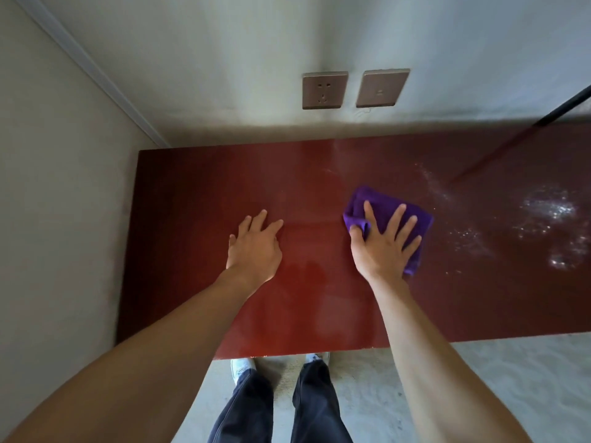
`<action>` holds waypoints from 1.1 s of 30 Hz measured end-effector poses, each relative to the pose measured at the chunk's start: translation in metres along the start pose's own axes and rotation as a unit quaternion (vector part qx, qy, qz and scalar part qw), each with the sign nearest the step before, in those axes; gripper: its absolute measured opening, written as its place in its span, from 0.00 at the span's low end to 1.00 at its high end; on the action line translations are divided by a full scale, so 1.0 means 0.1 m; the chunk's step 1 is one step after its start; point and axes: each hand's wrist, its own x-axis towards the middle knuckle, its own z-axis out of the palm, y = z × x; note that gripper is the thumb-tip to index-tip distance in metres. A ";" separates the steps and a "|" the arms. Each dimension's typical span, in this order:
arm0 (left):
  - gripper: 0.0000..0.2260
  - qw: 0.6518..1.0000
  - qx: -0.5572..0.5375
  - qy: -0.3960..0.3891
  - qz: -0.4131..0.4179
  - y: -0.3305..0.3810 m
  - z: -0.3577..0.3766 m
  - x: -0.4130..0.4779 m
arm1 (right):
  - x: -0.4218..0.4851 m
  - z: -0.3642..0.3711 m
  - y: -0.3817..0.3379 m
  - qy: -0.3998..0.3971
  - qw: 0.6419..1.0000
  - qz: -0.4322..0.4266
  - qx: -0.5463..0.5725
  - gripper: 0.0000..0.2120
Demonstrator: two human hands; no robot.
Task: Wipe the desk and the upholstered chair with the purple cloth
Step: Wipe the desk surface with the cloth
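A dark red desk [192, 199] stands against the wall and fills the middle of the view. The folded purple cloth [361, 199] lies flat on it, right of centre. My right hand [382, 241] presses down on the cloth with fingers spread straight. My left hand [254, 246] rests flat on the bare desktop to the cloth's left, fingers straight, holding nothing. White dust and speckles [550, 209] cover the desk to the right of the cloth. The upholstered chair is not in view.
Two brown wall sockets [324, 90] sit on the wall above the desk. A thin black rod [569, 107] slants in at the upper right. A side wall runs close to the desk's left edge. My legs and white shoes [241, 367] stand on grey floor at the near edge.
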 end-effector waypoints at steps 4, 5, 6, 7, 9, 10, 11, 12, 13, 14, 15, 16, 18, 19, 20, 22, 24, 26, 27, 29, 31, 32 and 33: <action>0.23 1.000 0.004 0.009 -0.003 -0.02 0.03 0.00 | 0.61 -0.12 -0.44 -0.009 0.999 -0.042 0.002 0.31; 0.23 1.000 0.004 0.006 -0.003 -0.02 0.04 0.01 | 0.75 -0.16 -0.57 -0.013 0.999 -0.051 0.004 0.31; 0.23 1.000 0.005 0.005 -0.003 -0.02 0.04 0.03 | 0.88 -0.18 -0.69 -0.019 0.998 -0.059 0.007 0.31; 0.23 1.000 0.004 0.005 -0.005 -0.02 0.04 0.05 | 0.99 -0.20 -0.81 -0.025 0.998 -0.065 0.009 0.31; 0.22 1.000 0.003 0.012 -0.010 -0.02 0.04 0.09 | 1.15 -0.21 -1.01 -0.033 0.996 -0.087 0.009 0.32; 0.22 1.000 0.002 0.019 -0.012 -0.02 0.03 0.10 | 1.19 -0.21 -1.07 -0.035 0.994 -0.104 0.007 0.31; 0.22 1.000 -0.001 0.026 -0.011 -0.03 0.03 0.11 | 1.20 -0.21 -1.08 -0.036 0.992 -0.124 0.003 0.31; 0.21 1.000 -0.004 0.030 -0.007 -0.04 0.02 0.11 | 1.18 -0.20 -1.06 -0.038 0.988 -0.147 -0.003 0.31; 0.22 1.000 -0.004 0.028 -0.001 -0.04 0.01 0.12 | 1.12 -0.20 -1.01 -0.041 0.985 -0.168 -0.010 0.30; 0.22 1.000 -0.004 0.021 0.003 -0.05 0.00 0.12 | 1.01 -0.18 -0.92 -0.045 0.981 -0.186 -0.017 0.30; 0.22 1.000 -0.012 0.015 0.005 -0.05 -0.02 0.12 | 0.86 -0.15 -0.82 -0.045 0.979 -0.199 -0.024 0.30; 0.22 0.999 -0.034 0.011 0.003 -0.04 -0.04 0.09 | 0.67 -0.11 -0.72 -0.039 0.977 -0.209 -0.029 0.30; 0.21 0.995 -0.099 0.027 -0.004 -0.04 -0.09 0.01 | 0.17 0.01 -0.53 -0.013 0.973 -0.230 -0.033 0.30; 0.20 0.991 -0.124 0.043 -0.005 -0.05 -0.11 -0.06 | -0.13 0.09 -0.45 -0.001 0.969 -0.245 -0.033 0.30; 0.20 0.989 -0.135 0.058 -0.004 -0.06 -0.13 -0.14 | -0.42 0.18 -0.38 0.005 0.964 -0.263 -0.032 0.31; 0.19 0.989 -0.130 0.063 0.004 -0.10 -0.16 -0.30 | -1.00 0.38 -0.27 -0.001 0.962 -0.271 -0.026 0.31; 0.19 0.993 -0.110 0.045 0.010 -0.13 -0.17 -0.44 | -1.55 0.58 -0.22 -0.017 0.970 -0.241 -0.016 0.33; 0.19 0.996 -0.088 0.022 0.007 -0.16 -0.17 -0.54 | -2.04 0.76 -0.25 -0.030 0.971 -0.236 -0.007 0.35; 0.19 0.996 -0.083 0.017 0.004 -0.17 -0.18 -0.58 | -2.24 0.83 -0.29 -0.036 0.968 -0.250 -0.006 0.36; 0.20 0.997 -0.078 0.014 0.003 -0.22 -0.21 -0.62 | -2.48 0.93 -0.40 -0.040 0.960 -0.277 -0.011 0.37; 0.20 0.997 -0.070 0.020 0.012 -0.25 -0.21 -0.63 | -2.50 0.97 -0.47 -0.030 0.960 -0.278 -0.009 0.35; 0.20 0.997 -0.067 0.019 0.014 -0.26 -0.20 -0.62 | -2.46 0.96 -0.49 -0.022 0.961 -0.277 -0.006 0.34; 0.20 0.998 -0.063 0.013 0.014 -0.27 -0.19 -0.61 | -2.41 0.94 -0.48 -0.014 0.960 -0.279 -0.002 0.33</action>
